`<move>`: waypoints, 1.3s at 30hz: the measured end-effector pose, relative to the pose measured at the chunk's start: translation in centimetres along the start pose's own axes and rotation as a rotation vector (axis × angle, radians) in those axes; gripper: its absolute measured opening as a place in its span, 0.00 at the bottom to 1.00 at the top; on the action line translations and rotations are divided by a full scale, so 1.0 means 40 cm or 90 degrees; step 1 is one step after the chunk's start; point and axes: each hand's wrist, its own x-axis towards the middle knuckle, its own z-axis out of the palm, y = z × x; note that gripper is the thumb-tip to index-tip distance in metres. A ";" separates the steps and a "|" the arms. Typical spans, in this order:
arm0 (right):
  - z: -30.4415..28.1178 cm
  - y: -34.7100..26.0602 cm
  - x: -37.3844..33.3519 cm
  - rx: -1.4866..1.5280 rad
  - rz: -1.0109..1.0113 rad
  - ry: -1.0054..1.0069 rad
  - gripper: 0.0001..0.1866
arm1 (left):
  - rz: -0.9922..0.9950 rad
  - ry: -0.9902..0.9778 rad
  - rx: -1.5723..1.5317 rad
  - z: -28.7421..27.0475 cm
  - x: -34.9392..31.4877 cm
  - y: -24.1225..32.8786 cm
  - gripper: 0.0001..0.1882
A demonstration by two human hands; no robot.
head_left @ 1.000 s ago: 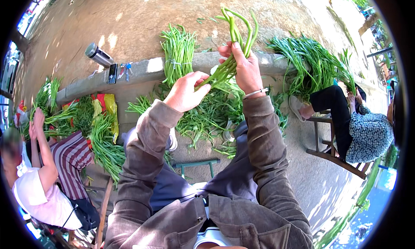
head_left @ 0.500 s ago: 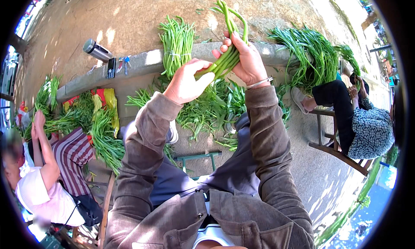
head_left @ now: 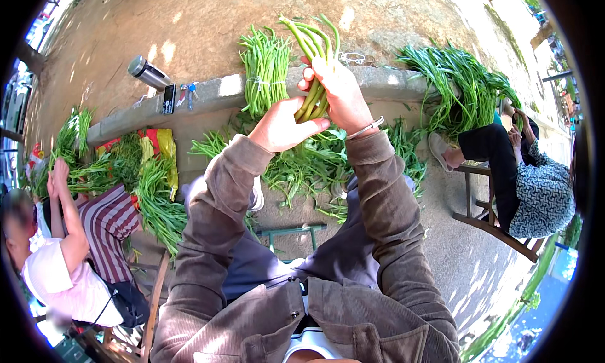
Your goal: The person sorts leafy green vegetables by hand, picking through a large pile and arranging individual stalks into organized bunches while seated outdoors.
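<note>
Both the left hand (head_left: 280,126) and right hand (head_left: 345,99) grasped a stem bunch (head_left: 311,103) between them, smooth, green, curving at its far tips. Far left, a steel flask (head_left: 149,73) hid its contents; nearer, greens (head_left: 128,160) lay across a red-and-yellow bag (head_left: 167,147).

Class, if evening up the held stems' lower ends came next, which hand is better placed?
Probably the left hand: it is right at the lower ends of the green stems, while the right hand grips them higher up.
</note>
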 end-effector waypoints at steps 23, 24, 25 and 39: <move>0.029 -0.043 -0.021 -0.208 -0.003 -0.032 0.18 | 0.025 -0.031 -0.148 -0.013 -0.019 -0.001 0.14; 0.014 -0.016 -0.004 -0.283 -0.125 -0.064 0.19 | 0.022 -0.019 -0.135 -0.016 -0.017 0.002 0.14; 0.026 -0.021 -0.010 -0.264 -0.076 -0.062 0.19 | 0.016 -0.005 -0.124 -0.020 -0.021 0.002 0.14; 0.044 0.013 0.004 -0.324 -0.091 -0.070 0.20 | 0.024 -0.068 -0.219 -0.024 -0.032 0.008 0.13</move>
